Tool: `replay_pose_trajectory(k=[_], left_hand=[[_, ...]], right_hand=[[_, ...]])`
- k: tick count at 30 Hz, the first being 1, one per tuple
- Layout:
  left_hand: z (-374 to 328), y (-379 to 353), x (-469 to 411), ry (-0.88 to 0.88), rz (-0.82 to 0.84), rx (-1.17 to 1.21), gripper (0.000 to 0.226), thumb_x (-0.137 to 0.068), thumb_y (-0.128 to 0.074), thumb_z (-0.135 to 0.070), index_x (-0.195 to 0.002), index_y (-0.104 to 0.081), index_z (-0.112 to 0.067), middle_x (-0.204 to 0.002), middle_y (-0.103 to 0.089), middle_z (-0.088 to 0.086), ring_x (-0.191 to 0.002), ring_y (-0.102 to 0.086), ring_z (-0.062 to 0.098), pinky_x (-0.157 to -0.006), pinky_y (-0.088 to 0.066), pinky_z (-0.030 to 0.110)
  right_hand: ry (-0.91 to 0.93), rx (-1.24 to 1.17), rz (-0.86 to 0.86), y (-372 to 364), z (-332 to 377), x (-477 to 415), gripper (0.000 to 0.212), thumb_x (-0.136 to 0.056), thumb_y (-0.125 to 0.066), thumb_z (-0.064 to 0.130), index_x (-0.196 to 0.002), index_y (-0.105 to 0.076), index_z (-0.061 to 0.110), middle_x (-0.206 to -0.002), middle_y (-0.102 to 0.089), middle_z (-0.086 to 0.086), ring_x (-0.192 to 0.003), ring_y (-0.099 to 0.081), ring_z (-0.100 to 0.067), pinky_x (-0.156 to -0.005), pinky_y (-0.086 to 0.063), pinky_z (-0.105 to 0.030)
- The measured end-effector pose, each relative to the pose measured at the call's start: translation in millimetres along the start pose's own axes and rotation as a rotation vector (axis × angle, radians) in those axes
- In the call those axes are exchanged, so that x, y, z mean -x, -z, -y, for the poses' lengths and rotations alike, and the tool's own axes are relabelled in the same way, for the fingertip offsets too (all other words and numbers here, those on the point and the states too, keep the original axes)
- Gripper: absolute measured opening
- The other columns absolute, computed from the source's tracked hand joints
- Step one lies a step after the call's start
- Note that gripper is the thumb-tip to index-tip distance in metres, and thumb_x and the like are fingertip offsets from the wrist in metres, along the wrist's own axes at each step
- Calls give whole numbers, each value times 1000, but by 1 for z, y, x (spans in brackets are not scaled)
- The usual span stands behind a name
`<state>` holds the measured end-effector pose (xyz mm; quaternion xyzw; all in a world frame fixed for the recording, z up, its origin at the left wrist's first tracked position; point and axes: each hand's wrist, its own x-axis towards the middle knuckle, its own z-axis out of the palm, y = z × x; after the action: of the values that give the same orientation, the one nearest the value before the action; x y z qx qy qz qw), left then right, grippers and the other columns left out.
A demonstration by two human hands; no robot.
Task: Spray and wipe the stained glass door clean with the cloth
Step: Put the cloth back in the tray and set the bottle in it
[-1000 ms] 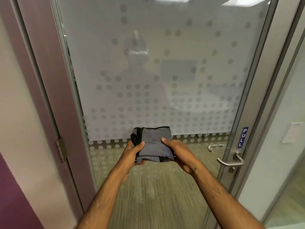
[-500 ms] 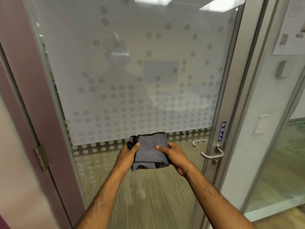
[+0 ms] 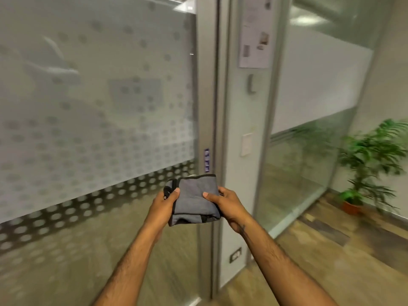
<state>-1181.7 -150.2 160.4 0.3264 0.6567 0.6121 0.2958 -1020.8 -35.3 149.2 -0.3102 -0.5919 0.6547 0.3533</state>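
A folded grey cloth [image 3: 193,198] with dark edging is held in front of me at waist height, close to the door's right stile. My left hand [image 3: 163,205] grips its left side with the thumb on top. My right hand [image 3: 225,204] grips its right side the same way. The glass door [image 3: 99,107] fills the left half of the view, frosted with a dot pattern above and clear glass below. No spray bottle is in view. The door handle is hidden behind the cloth and hands.
The door's metal frame [image 3: 207,85] stands just behind the cloth, with a small blue sign [image 3: 206,160] on it. Right of it are a wall panel with a paper notice [image 3: 255,32], a glass partition [image 3: 309,129], and a potted plant [image 3: 366,168] on the wood floor.
My view has swung to the right: the door slid left, and the partition and plant came into sight. Both hands kept the same hold on the cloth.
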Motion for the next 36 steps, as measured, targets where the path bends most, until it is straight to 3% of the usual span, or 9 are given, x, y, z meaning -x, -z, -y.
replay_pose_trajectory(k=[5,9,11,15,23,26,30,33,36], left_hand=[[-7,-130,13,13,169,-12,15,-101,-60,-33,-108,-68,-23,-103,-75,1,-93,-72,17,-78,-58,35],[-9,-239,34,30,318,-44,25,-100,-59,-39,-114,-65,-19,-113,-73,7,-104,-70,26,-94,-58,47],[-9,-292,47,43,395,-42,31,-100,-58,-43,-118,-64,-18,-111,-72,3,-103,-70,23,-89,-59,45],[-11,-399,83,9,594,-37,15,-100,-58,-40,-97,-68,-29,-100,-76,-3,-92,-73,16,-75,-59,34],[-14,-610,181,6,998,-41,14,-100,-60,-37,-107,-67,-26,-92,-76,-6,-74,-76,8,-54,-56,23],[-11,-682,225,3,1154,-54,18,-99,-60,-40,-111,-65,-27,-97,-76,-5,-80,-74,11,-58,-55,27],[-11,-767,282,-22,1339,-60,15,-98,-61,-41,-105,-67,-28,-99,-76,-6,-88,-73,14,-65,-55,31],[-14,-825,322,-41,1487,-74,17,-98,-61,-43,-107,-68,-31,-100,-76,-7,-93,-73,16,-68,-56,32],[-16,-872,362,-49,1611,-86,15,-97,-62,-44,-102,-68,-31,-100,-76,-6,-90,-73,14,-64,-55,31]], right_hand=[[-2,10,-194,131,5,35,25,-85,-77,18,-108,-69,11,-102,-78,-8,-92,-75,-20,-77,-59,-31],[-11,3,-329,235,10,76,19,-84,-78,18,-101,-71,14,-90,-80,0,-84,-77,-15,-68,-59,-25],[-13,9,-416,285,13,101,25,-83,-79,20,-106,-70,13,-96,-80,-4,-90,-76,-19,-78,-61,-33],[-25,15,-620,378,16,161,32,-83,-79,21,-112,-69,10,-106,-77,-8,-96,-75,-23,-89,-60,-42],[-14,7,-1036,532,22,312,18,-85,-78,20,-101,-70,15,-98,-78,-4,-87,-75,-18,-79,-61,-32],[-29,14,-1196,576,24,368,28,-84,-78,23,-108,-70,10,-104,-77,-8,-93,-74,-22,-80,-61,-34],[-41,60,-1376,624,29,432,21,-85,-77,29,-102,-70,19,-97,-76,2,-82,-75,-9,-66,-58,-21],[-65,77,-1537,658,30,472,40,-85,-76,32,-118,-68,11,-111,-74,-7,-98,-72,-21,-84,-60,-35],[-63,44,-1684,685,28,508,46,-84,-77,34,-122,-66,10,-116,-72,-9,-102,-71,-25,-89,-60,-40]])
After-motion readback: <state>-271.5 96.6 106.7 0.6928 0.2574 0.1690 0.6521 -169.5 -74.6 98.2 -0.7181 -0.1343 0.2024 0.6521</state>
